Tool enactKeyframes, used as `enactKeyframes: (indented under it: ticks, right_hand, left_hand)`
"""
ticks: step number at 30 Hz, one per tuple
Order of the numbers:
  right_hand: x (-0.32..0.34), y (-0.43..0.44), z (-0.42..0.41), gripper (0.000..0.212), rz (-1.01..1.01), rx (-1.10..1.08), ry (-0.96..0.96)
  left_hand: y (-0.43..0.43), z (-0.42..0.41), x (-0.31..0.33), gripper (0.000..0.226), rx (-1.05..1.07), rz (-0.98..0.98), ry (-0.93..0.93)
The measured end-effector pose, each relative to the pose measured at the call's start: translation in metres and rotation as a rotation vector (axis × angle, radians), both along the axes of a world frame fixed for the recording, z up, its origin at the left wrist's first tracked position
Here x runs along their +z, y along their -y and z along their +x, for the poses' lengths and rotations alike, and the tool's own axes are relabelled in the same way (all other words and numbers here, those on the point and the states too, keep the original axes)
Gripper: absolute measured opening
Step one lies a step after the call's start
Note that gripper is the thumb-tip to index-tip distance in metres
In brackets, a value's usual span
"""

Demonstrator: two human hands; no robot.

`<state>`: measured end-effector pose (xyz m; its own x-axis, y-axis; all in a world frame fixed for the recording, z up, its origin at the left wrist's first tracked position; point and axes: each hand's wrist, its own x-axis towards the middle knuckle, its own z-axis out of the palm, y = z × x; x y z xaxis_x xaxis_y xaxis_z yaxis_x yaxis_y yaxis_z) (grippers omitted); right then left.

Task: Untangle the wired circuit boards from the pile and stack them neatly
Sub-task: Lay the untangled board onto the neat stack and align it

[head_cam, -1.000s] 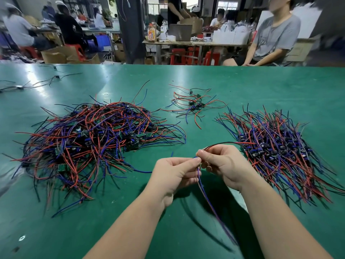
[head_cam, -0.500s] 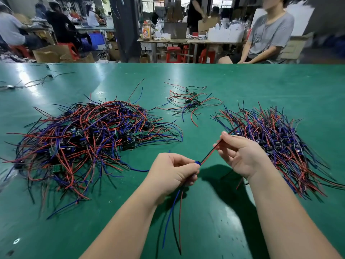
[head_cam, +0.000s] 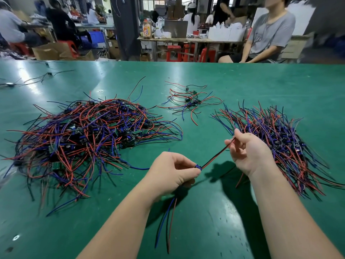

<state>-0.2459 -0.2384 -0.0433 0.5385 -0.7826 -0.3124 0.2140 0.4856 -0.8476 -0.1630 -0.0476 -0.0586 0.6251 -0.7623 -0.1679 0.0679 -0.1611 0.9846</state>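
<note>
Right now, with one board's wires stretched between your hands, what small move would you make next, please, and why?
Probably lay it on the aligned pile: left hand pinches the board, right hand its straight wires, clear of the tangled pile.

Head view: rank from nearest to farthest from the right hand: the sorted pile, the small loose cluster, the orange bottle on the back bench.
1. The sorted pile, directly beside the right hand, which pinches the wired board's leads.
2. The small loose cluster, farther up the table, toward the middle.
3. The orange bottle, on the bench beyond the table.
</note>
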Motion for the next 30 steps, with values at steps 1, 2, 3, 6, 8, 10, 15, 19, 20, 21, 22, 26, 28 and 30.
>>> enactKeyframes:
  ticks: [1, 2, 3, 6, 8, 10, 15, 19, 20, 21, 22, 26, 28, 30]
  right_hand:
    - [0.000, 0.000, -0.001, 0.023, 0.002, -0.003, 0.008]
    - [0.001, 0.000, -0.002, 0.024, 0.007, -0.007, 0.012]
    - [0.003, 0.000, -0.003, 0.025, 0.012, -0.012, 0.008]
    - [0.003, -0.002, -0.003, 0.028, -0.015, -0.038, -0.025]
    - [0.002, -0.001, -0.002, 0.032, -0.078, -0.071, -0.038]
    - [0.001, 0.000, -0.002, 0.034, -0.168, -0.122, -0.081]
    - [0.000, -0.017, 0.003, 0.009, -0.377, -0.009, -0.127]
    - [-0.006, -0.062, 0.015, 0.012, -0.790, 0.364, -0.160]
    - [-0.010, -0.071, 0.017, 0.016, -0.935, 0.409, -0.214]
    - [-0.015, -0.078, 0.020, 0.018, -1.069, 0.412, -0.266]
    - [-0.018, -0.083, 0.022, 0.018, -1.170, 0.368, -0.302]
    - [-0.017, -0.084, 0.022, 0.011, -1.238, 0.182, -0.317]
    - [-0.011, -0.082, 0.020, 0.012, -1.253, 0.187, -0.315]
    - [-0.003, -0.079, 0.017, 0.017, -1.207, 0.219, -0.333]
  left_hand:
    - [-0.001, 0.000, 0.001, 0.014, -0.013, -0.023, -0.039]
    - [-0.001, 0.001, 0.002, 0.015, -0.025, -0.047, -0.074]
    - [-0.002, 0.002, 0.003, 0.017, -0.033, -0.064, -0.099]
    - [-0.004, 0.004, 0.004, 0.014, -0.032, -0.064, -0.138]
    - [-0.003, 0.005, 0.005, 0.009, 0.004, -0.077, -0.166]
    - [-0.002, 0.008, 0.006, 0.006, 0.092, -0.117, -0.219]
    - [-0.002, 0.020, 0.006, 0.004, 0.330, -0.242, -0.489]
    - [0.000, 0.018, 0.004, 0.006, 0.347, -0.229, -0.509]
    - [0.001, 0.017, 0.003, 0.007, 0.348, -0.229, -0.496]
    - [0.001, 0.016, 0.002, 0.009, 0.352, -0.232, -0.483]
    - [0.002, 0.016, 0.001, 0.010, 0.355, -0.233, -0.470]
    - [0.002, 0.012, 0.003, 0.009, 0.302, -0.225, -0.390]
    - [0.004, 0.009, 0.004, 0.005, 0.273, -0.221, -0.342]
    - [0.005, 0.006, 0.005, 0.003, 0.245, -0.209, -0.325]
